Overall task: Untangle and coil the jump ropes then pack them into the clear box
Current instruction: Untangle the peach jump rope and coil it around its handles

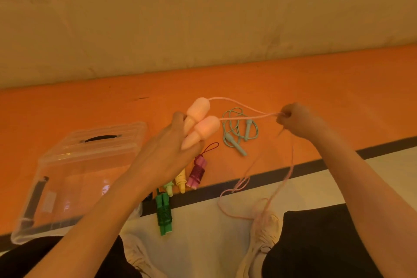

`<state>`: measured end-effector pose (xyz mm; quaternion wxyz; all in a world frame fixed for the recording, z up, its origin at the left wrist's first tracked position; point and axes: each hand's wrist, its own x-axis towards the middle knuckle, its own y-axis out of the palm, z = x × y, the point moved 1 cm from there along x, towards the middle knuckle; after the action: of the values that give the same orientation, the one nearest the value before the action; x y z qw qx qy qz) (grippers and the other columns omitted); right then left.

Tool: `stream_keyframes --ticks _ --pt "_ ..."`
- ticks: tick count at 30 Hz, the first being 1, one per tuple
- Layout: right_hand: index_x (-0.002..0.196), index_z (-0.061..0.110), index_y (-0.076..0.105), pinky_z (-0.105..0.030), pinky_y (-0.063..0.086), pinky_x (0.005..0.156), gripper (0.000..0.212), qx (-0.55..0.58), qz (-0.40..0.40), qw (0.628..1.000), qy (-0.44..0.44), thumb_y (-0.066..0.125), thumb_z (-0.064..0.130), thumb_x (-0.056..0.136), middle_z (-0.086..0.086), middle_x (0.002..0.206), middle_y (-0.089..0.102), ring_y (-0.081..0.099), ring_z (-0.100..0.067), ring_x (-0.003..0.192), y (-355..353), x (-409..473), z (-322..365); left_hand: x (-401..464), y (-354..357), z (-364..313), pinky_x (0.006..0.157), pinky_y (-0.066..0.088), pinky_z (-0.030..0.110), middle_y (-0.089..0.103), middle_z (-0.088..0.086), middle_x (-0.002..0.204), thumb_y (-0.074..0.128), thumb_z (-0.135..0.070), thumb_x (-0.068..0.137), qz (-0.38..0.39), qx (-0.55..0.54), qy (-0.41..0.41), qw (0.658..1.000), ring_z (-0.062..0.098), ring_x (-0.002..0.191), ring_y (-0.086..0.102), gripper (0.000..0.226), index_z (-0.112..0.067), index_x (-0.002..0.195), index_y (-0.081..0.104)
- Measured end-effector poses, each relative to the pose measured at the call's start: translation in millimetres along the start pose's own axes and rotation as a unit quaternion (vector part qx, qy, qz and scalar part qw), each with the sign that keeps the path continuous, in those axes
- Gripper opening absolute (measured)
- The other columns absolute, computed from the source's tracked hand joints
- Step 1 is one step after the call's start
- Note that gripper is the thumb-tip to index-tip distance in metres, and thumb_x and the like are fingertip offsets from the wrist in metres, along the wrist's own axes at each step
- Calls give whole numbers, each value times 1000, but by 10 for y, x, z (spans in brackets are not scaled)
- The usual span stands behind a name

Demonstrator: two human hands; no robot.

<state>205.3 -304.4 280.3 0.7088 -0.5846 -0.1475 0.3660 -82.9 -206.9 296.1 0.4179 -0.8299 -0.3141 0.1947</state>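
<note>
Orange matting [293, 79] covers the floor up to a pale wall at 12 o'clock, with a dark stripe [372, 150] and a lighter floor band on the near side. At centre, the left hand [167, 153] grips the two pink handles [199, 124] side by side, fingers curled round their tapered ends, bulbous ends pointing to 1 o'clock. From each handle a strand of the pink rope [246, 109] runs toward 3 o'clock into the right hand [297, 119], which is closed and pinches both strands together. Below that hand the remaining pink rope hangs slack and loops loosely over the light floor and a pale shoe [266, 230] at 5 o'clock. The clear box [79, 176] sits at 8 o'clock, lid on, dark carry handle on top; no rope can be seen inside it. A teal jump rope [237, 133] lies loosely coiled on the matting between the two hands, just beyond them. Near centre, toward 6 o'clock, lie wrapped bundles: a purple rope [197, 172], a yellow rope [181, 181] partly hidden by the left wrist, and a green rope [164, 214] across the stripe. Dark trouser legs fill 5 and 7 o'clock.
</note>
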Motion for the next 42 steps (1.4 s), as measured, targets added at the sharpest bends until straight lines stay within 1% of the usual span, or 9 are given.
stream_keyframes --ticks 5,7,9,12,20,25,29,36,42 --pt "152 14 16 -40 28 111 91 88 -90 990 -55 75 22 82 -13 160 6 21 -30 144 -16 -233 278 -9 -49 -49 53 43 31 50 -11 80 56 -53 87 -40 26 38 998 6 67 52 40 -26 110 38" --pt "152 19 19 -39 33 110 99 97 -147 973 -148 81 25 75 -8 158 13 30 -27 139 -39 -370 468 10 -56 -75 55 46 33 52 -11 78 57 -56 85 -56 21 39 997 9 67 55 41 -28 110 39" --pt "148 22 29 -28 42 92 93 128 -158 951 -234 82 22 72 0 142 36 51 -16 108 -51 -480 657 34 -52 -86 60 49 35 51 -12 78 56 -60 84 -62 35 41 997 13 71 56 44 -31 113 39" --pt "140 26 45 -13 39 67 72 160 -103 933 -306 73 6 77 9 121 49 53 -12 78 -18 -532 845 41 -33 -78 62 48 35 46 -15 77 54 -65 82 -57 68 43 995 16 75 55 48 -34 116 39" --pt "134 31 50 -9 41 60 65 196 68 927 -312 66 1 79 25 101 57 54 2 72 17 -542 876 49 -57 19 55 36 31 47 -14 76 48 -76 77 -56 92 20 994 16 73 52 48 -35 102 42" --pt "118 25 64 -16 42 64 41 223 88 920 -309 74 13 80 19 95 65 52 -4 71 68 -516 885 5 -89 35 71 43 38 44 -15 71 45 -83 70 -72 123 2 990 20 76 55 61 -31 102 47" --pt "100 23 70 -27 41 59 25 282 110 915 -267 78 16 77 15 77 67 53 -13 66 4 -493 861 17 -115 49 66 37 36 49 -13 73 45 -85 67 -81 142 19 986 18 73 57 63 -31 98 45" --pt "91 18 63 -23 45 59 19 264 110 918 -275 76 12 78 1 87 67 57 -16 70 50 -485 892 62 -111 99 66 44 36 48 -17 84 52 -79 69 -121 134 67 981 14 77 53 60 -33 109 48" --pt "80 26 63 -25 48 60 17 277 -13 914 -296 71 12 82 6 72 65 62 -16 67 -6 -481 961 131 -113 100 75 33 32 60 0 108 46 -64 82 -168 197 99 961 21 93 53 62 -19 125 51"
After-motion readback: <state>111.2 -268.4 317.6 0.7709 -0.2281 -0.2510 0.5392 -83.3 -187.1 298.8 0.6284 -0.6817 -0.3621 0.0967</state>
